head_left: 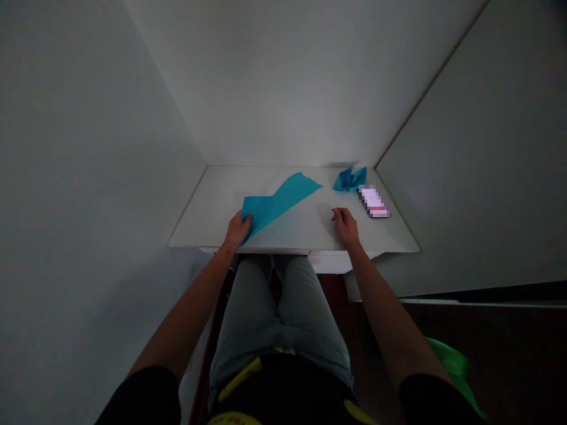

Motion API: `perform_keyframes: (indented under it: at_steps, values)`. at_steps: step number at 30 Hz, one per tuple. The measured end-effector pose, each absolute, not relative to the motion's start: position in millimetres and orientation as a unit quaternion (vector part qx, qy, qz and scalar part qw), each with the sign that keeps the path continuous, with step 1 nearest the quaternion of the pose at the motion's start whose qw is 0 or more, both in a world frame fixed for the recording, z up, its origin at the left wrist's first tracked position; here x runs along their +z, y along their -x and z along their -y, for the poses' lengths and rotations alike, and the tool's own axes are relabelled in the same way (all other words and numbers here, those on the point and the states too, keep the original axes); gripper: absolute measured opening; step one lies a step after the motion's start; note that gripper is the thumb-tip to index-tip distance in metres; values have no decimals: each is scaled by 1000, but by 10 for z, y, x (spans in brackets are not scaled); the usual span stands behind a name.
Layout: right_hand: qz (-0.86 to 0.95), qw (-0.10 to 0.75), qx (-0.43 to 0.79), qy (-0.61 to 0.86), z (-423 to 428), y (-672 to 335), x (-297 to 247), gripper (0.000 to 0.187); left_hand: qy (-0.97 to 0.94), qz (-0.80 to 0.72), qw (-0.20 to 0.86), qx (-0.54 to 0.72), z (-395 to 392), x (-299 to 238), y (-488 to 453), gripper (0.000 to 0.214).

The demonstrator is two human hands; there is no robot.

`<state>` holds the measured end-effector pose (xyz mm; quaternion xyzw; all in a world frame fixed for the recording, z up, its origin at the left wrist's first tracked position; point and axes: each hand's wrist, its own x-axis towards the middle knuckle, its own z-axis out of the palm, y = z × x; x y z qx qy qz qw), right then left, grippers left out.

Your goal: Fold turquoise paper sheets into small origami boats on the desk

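The left grip point(239, 230) is closed on the near left corner of a blue sheet point(281, 202), its thumb lying on top of the material. From that grip the sheet stretches away to the right and forward, narrowing to a pointed tip that lies ahead and to the left of the right grip point(346, 227). The sheet's long lower edge runs at a slant from beside the left grip. The right grip is narrow, its fingers loosely curled, well apart from the left one and over the white surface point(305, 230); whether the fingers touch it or pinch anything, I cannot tell.

Straight ahead of the right grip sits a folded blue piece point(349, 180) with raised, angular sides. Forward and to the right of the same grip lies a phone point(374, 200), its screen blurred, just beside the folded piece. Below and behind the right grip, far to its right, is a green object point(452, 360), partly hidden by the arm.
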<state>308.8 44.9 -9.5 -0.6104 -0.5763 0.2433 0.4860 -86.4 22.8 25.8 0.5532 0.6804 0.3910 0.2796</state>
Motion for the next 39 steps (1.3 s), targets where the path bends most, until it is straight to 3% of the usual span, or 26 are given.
perform_keyframes:
  at_steps: [7,13,18,20,23,26,31,35,39]
  values:
    - [583,472,242,616,-446,-3092,-106,62,-544,-686,286,390,-102,139,805,47]
    - [640,429,205,604,-443,-3096,-138,54,-501,-633,370,460,146,134,642,71]
    - [808,296,82,503,-346,-2979,-92,48,-454,-604,459,467,501,97,437,80]
    - [849,238,70,467,-314,-2926,-80,50,-444,-585,466,493,624,44,389,78]
    - [866,202,71,452,-298,-2889,-75,50,-484,-546,468,499,743,-17,329,53]
    - [882,190,84,422,-288,-2906,-55,47,-559,-517,455,462,784,5,242,40]
    - [869,228,93,430,-280,-2930,-41,48,-584,-566,333,478,783,84,88,43]
    - [842,234,70,482,-307,-2881,-102,52,-534,-640,225,505,831,0,88,60]
    - [857,219,83,458,-297,-2876,-104,47,-429,-670,257,549,935,-183,168,73]
